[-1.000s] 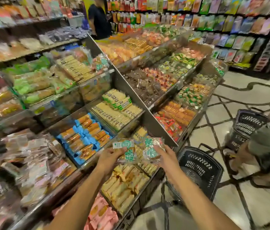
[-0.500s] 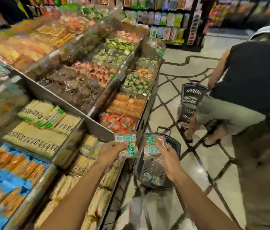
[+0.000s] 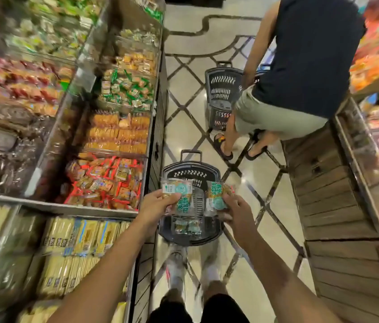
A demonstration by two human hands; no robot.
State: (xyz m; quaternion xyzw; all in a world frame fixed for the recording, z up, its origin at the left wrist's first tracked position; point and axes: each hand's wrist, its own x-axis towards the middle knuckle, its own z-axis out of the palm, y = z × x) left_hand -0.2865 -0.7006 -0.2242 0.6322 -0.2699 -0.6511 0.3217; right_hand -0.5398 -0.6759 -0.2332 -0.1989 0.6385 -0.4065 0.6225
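Above the basket [image 3: 189, 173], the left hand [image 3: 153, 206] pinches a packet [image 3: 180, 198], the right hand [image 3: 237, 212] a second packet [image 3: 216, 194], likely for dropping in.

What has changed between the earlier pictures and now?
Both hands moved away from the shelf to above the black basket on the floor. The left hand still pinches one snack packet, the right hand the other packet; nothing was let go.
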